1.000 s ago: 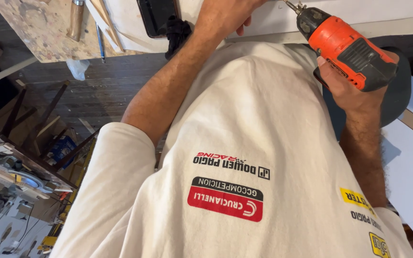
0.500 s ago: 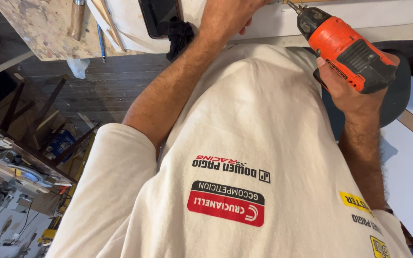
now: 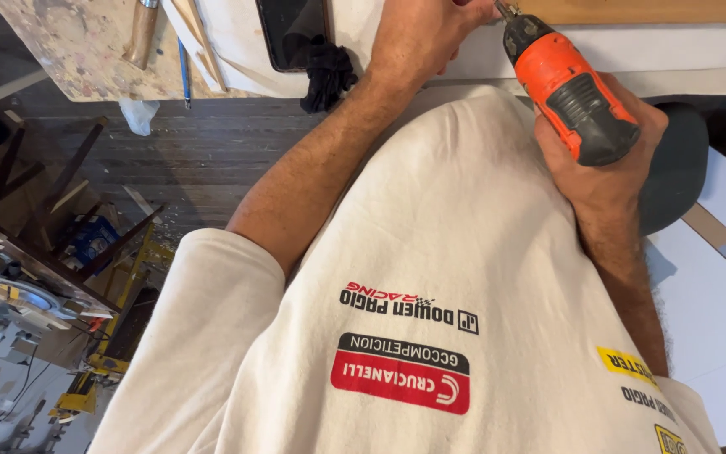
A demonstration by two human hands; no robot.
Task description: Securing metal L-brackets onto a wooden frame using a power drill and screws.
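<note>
Driving step: my right hand (image 3: 607,160) holds its grip closed around the orange cordless drill (image 3: 566,88), bit at twelve o'clock meeting the white desk (image 3: 682,50), my left hand (image 3: 426,34) steadying beside; next, I judge, straight pressure.

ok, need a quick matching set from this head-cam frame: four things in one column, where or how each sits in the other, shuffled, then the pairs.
Things
1. cordless drill
2. left hand
3. black cloth
4. dark phone

Places or states
A. bunched at the near edge of the bench, just below the phone
B. gripped in the right hand, orange and black, bit pointing up at the white board
C. lying flat on the white sheet, left of the left forearm
D. resting on the white board, just left of the drill bit

Pairs: 1-B, 2-D, 3-A, 4-C
</note>
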